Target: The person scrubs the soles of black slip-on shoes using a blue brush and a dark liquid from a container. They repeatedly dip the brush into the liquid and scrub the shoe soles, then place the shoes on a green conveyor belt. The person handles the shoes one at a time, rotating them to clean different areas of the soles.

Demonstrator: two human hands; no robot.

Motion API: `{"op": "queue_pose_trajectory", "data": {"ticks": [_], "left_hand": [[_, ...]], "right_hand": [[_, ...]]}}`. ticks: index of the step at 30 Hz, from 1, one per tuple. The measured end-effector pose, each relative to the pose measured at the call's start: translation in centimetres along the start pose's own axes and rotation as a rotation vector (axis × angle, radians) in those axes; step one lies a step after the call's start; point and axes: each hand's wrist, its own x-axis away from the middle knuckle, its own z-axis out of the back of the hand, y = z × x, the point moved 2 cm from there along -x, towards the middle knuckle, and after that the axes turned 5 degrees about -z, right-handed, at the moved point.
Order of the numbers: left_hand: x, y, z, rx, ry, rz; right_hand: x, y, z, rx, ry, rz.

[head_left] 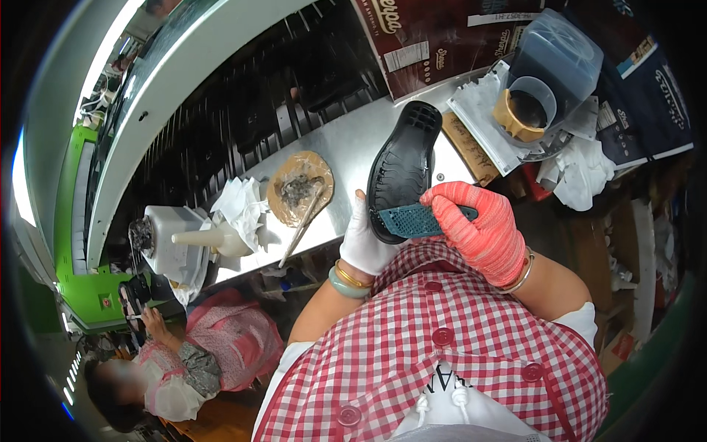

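White-gloved left hand clasps a black shoe sole; coral-gloved right hand pinches a teal textured tool across it.

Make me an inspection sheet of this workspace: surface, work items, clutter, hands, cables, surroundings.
Surface: shiny grey metal bench.
Work items: black ridged shoe sole; teal flat textured tool overlapping the sole's near end.
Clutter: round brown pad bearing grey residue; thin tan stick resting partly on it; crumpled white paper; translucent plastic container.
Hands: white-gloved left hand holds the sole's near end; coral-red knit-gloved right hand grips the tool.
Cables: nothing clearly seen.
Surroundings: another person in pink patterned clothing, left; maroon printed boxes beyond the bench.
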Motion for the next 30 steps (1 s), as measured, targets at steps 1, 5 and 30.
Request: {"op": "queue_pose_trajectory", "data": {"ticks": [1, 5, 30], "left_hand": [[0.0, 0.1, 0.0, -0.069, -0.016, -0.021], [-0.2, 0.9, 0.6, -0.424, -0.074, -0.117], [-2.0, 12.4, 6.9, -0.620, 0.037, 0.214]], "right_hand": [[-0.2, 0.1, 0.0, 0.013, -0.030, 0.000], [-1.6, -0.5, -0.3, 0.095, -0.155, -0.043], [-12.7, 1.0, -6.4, 0.157, -0.475, -0.312]]}}
